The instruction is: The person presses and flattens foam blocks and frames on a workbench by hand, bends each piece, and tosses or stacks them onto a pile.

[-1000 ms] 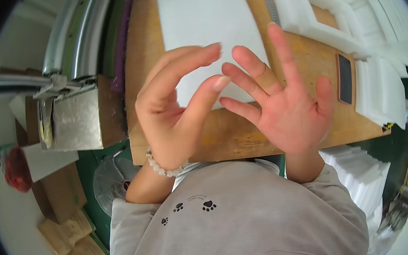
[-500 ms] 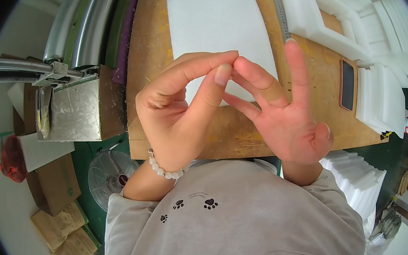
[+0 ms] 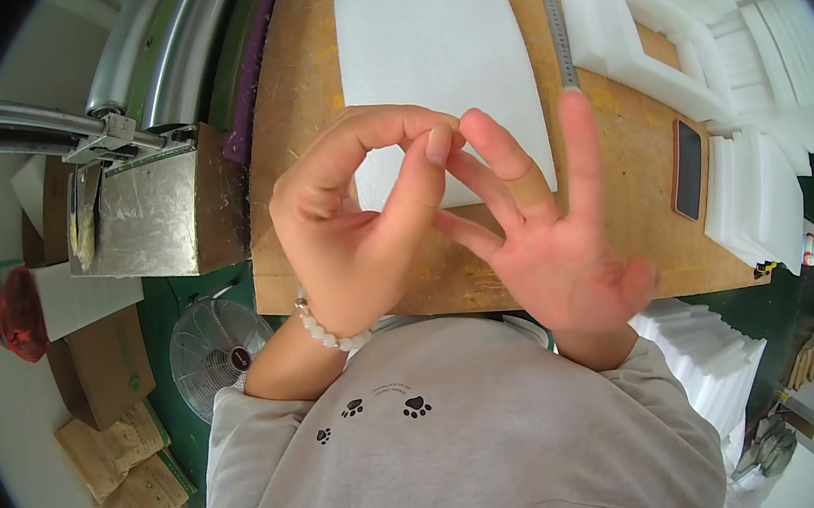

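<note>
My left hand (image 3: 350, 195), with a bead bracelet (image 3: 326, 336) on its wrist, is raised over the table's near side. Its thumb and index finger are pinched together against the fingertips of my right hand (image 3: 562, 251); what lies in the pinch, if anything, is hidden. The right palm faces me with its fingers apart, the index finger upright and the thumb out to the side. A tan band (image 3: 523, 179) circles one right finger. Beyond both hands, a white foam sheet (image 3: 432, 35) lies flat on the wooden table (image 3: 621, 189).
A metal roller machine (image 3: 165, 71) stands along the left. Right of the sheet are a steel ruler (image 3: 558, 36), a white foam frame (image 3: 601, 21), a phone (image 3: 688, 170) and stacked foam sheets (image 3: 753, 189). A floor fan (image 3: 212, 351) and cardboard boxes (image 3: 104, 369) stand lower left.
Both hands have shifted slightly left, still touching at the fingertips. The right thumb has moved a little and is blurred. The whole view has moved slightly.
</note>
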The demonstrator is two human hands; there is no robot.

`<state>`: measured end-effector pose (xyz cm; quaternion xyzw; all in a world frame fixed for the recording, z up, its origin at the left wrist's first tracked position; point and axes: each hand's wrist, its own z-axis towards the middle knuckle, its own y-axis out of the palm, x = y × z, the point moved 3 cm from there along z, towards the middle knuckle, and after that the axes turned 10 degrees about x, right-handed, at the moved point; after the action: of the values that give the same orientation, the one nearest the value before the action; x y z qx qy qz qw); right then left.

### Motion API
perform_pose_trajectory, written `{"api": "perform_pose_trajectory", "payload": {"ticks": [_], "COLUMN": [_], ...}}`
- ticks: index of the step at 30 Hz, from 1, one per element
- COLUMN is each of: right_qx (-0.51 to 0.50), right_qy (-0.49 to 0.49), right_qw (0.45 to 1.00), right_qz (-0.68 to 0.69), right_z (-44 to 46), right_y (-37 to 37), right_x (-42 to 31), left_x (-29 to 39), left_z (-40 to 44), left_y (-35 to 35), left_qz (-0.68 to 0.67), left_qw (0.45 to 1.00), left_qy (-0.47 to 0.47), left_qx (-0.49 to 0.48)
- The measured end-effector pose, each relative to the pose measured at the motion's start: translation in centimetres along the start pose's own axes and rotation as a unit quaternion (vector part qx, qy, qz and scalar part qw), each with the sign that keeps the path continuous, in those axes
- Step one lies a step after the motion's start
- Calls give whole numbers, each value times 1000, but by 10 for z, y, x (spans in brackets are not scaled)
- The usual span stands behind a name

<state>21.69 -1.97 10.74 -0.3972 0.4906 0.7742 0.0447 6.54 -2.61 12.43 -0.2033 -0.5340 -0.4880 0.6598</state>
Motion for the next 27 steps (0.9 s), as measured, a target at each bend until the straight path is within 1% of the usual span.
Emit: {"api": "perform_pose_trajectory", "payload": {"ticks": [1,5,10,16,18,20,21,22,23,25,26,27], "right_qx": [0,-34,-54,-64,-39,-16,6,26,34,27,10,24], "right_qy": [0,31,18,-16,-4,5,6,6,-2,19,57,-4], "right_qw": [1000,993,997,998,999,1000,1000,999,998,998,997,997], "right_qz": [-1,104,57,3,-2,-12,-20,-30,-56,-60,-56,-75], "right_z": [-1,0,1,3,2,3,3,3,-1,-16,-11,-14], "right_y": [-1,-7,-7,-2,-2,-1,0,3,-3,-18,-8,-22], "right_x": [0,3,7,9,8,5,5,4,7,20,8,19], "left_x": [0,2,5,1,5,11,19,28,30,22,20,20], "left_z": [0,2,1,0,7,14,15,11,9,11,14,17], "left_y": [0,0,-2,-7,-7,-5,2,8,8,22,23,20], "left_qz": [-1,7,65,90,108,118,180,239,228,276,259,240], "left_qw": [1000,1000,998,996,988,966,946,907,906,859,872,881], "left_qy": [0,26,24,0,108,217,269,319,332,373,336,302], "left_qx": [0,-15,-7,0,36,74,-30,-132,-128,-218,-244,-276]}}
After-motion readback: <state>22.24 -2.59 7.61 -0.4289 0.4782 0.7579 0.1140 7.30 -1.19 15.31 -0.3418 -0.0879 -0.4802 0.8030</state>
